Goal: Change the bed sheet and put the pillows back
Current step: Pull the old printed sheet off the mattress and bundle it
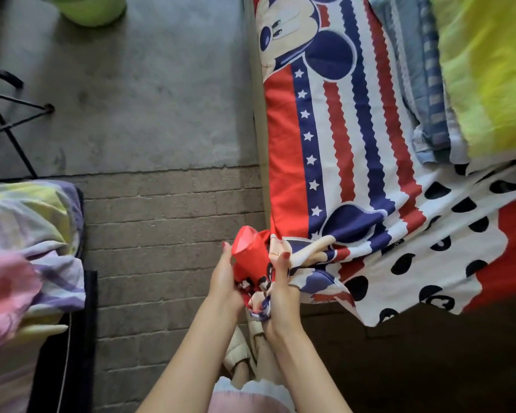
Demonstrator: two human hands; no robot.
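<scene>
- Both forearms reach out from the bottom of the view, and I see the left hand [225, 278] and right hand [280, 281] close together at the near corner of the bed
- Left hand is curled round a bunched red corner [248, 248] of the cartoon-mouse bed sheet [340, 150]; right hand pinches the gathered cloth just beside it, thumb on top, fingers wrapped round the twisted part below
- My reading is that the corner is gathered like this so it can be knotted or tucked tight, since the sheet lies flat along the bed's long side but hangs loose past the foot end
- Sheet covers the mattress with red, white and blue stripes and a row of stars; a white part with black mouse-head spots [447, 248] drapes off the edge to the right of the hands
- Folded blue-striped cloth [423, 93] and a yellow-green blanket [489, 73] sit on the far side of the bed, likely pushed there to leave the sheet free
- Pastel bedding [27, 248], possibly the pillows or the old sheet, is heaped on a dark seat [84, 308] at left, well apart from the bed
- Slippered feet [239, 350] stand on the brick floor [161, 234] below the hands; a green basin [93, 7] rests at the top edge
- I judge the sheet mostly on, with the pillows not yet back
</scene>
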